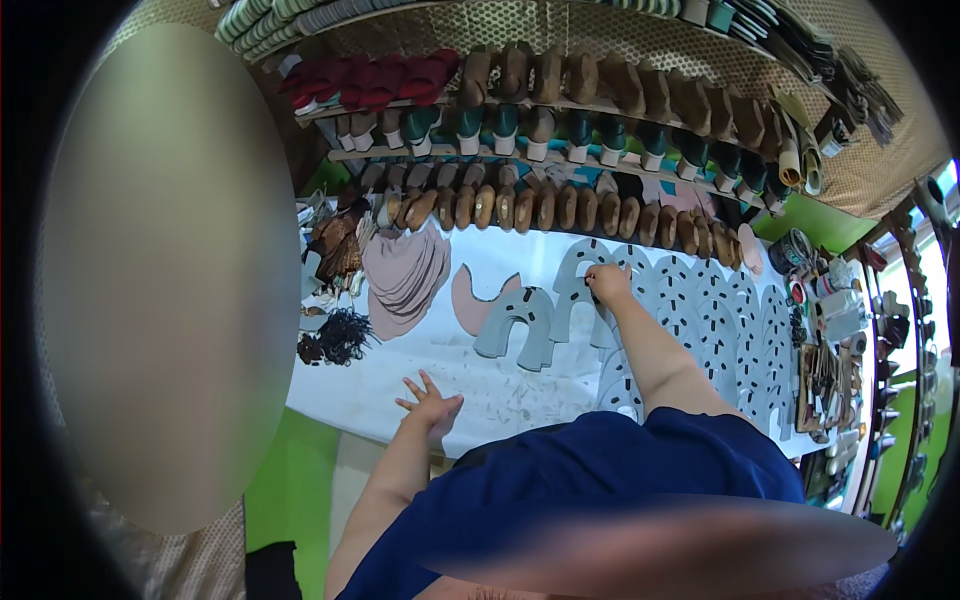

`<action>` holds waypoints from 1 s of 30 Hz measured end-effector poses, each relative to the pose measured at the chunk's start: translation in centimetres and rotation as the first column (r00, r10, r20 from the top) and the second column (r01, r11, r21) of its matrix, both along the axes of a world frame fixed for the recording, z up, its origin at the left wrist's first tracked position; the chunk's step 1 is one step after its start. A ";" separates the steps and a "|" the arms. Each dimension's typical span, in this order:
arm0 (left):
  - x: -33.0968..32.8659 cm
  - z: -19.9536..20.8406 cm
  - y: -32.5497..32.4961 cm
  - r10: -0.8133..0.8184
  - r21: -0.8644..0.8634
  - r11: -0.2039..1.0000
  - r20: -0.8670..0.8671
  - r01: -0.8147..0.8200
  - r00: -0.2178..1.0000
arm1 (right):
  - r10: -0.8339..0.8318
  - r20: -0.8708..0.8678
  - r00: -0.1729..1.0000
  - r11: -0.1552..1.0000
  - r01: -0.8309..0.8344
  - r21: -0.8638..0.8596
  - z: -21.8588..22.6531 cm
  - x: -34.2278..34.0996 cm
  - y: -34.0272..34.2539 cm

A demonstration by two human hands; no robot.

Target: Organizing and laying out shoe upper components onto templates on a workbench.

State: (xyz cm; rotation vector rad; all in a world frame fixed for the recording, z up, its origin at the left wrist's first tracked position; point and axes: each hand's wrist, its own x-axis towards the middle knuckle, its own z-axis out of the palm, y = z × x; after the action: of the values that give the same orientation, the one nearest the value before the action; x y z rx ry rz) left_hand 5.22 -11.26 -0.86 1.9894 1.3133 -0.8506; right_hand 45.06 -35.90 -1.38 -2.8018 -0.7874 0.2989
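My left hand hovers at the near edge of the white table, its fingers spread and nothing in them. Farther out, my right hand reaches over the table with its fingertips pinched together at a grey U-shaped shoe-upper piece. What lies between those fingertips is too small to make out. Left of it lie overlapping grey U-shaped pieces with a small black mark on top, partly covering a pink curved piece. Overlapping rows of grey pieces with black marks spread out to the right.
Fanned pink pieces lie at the left, beside brown scraps and a black tangled bundle. Shelves of wooden shoe lasts line the back. Cans, bottles and tools crowd the right edge.
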 end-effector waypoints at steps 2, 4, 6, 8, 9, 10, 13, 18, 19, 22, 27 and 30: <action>0.1 0.2 0.0 0.005 -0.003 1.000 -0.012 -0.005 1.000 | 0.008 0.027 1.000 1.000 -0.009 0.014 -0.3 0.8 0.5; 0.2 0.5 0.1 0.004 -0.006 1.000 -0.024 -0.005 1.000 | 0.007 0.054 0.999 1.000 -0.006 -0.017 -0.5 1.7 1.1; 0.2 1.2 0.0 -0.031 -0.030 0.999 0.010 0.031 0.999 | 0.002 0.078 0.997 0.999 0.002 -0.047 -0.6 2.3 1.5; 0.5 1.5 0.0 -0.035 -0.029 0.999 0.001 0.035 0.999 | -0.010 0.117 0.993 0.999 0.013 -0.031 -0.6 3.0 1.7; 0.6 1.6 -0.1 -0.038 -0.023 0.999 -0.002 0.038 0.999 | -0.015 0.130 0.991 1.000 0.018 -0.020 -0.7 3.3 1.8; 0.6 1.2 -0.1 -0.042 -0.024 0.999 -0.006 0.042 0.999 | -0.019 0.127 0.992 1.000 0.022 -0.021 -0.8 3.4 1.6; 0.3 0.2 0.1 -0.004 0.016 1.000 -0.052 0.005 0.999 | -0.011 0.089 0.996 0.998 0.015 -0.054 0.4 2.8 2.5; 0.2 0.2 -0.1 -0.018 0.014 1.000 -0.054 0.019 0.998 | -0.034 0.276 0.961 0.984 -0.017 0.179 -0.5 -1.6 2.4; 0.5 0.3 0.0 -0.021 0.019 1.000 -0.047 0.022 0.999 | -0.038 0.283 0.958 0.983 -0.015 0.184 -1.8 -2.6 2.1; 0.5 1.1 -0.3 -0.015 -0.017 1.000 -0.050 0.014 0.999 | 0.083 0.105 0.991 0.991 -0.093 0.097 -3.3 -4.4 1.7; 0.3 1.3 -0.2 -0.001 -0.012 1.000 -0.030 0.000 1.000 | 0.036 0.034 0.999 0.997 -0.034 -0.063 -1.9 -5.1 3.4; 0.3 1.0 -0.2 -0.009 -0.007 1.000 -0.038 0.009 0.999 | 0.000 -0.011 1.000 0.996 0.001 0.089 1.2 -7.1 4.8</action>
State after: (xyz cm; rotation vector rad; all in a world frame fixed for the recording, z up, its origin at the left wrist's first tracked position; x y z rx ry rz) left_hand 5.55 -11.46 0.16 1.9845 1.3220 -0.9005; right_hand 37.96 -31.12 -0.22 -2.7148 -0.7778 0.2715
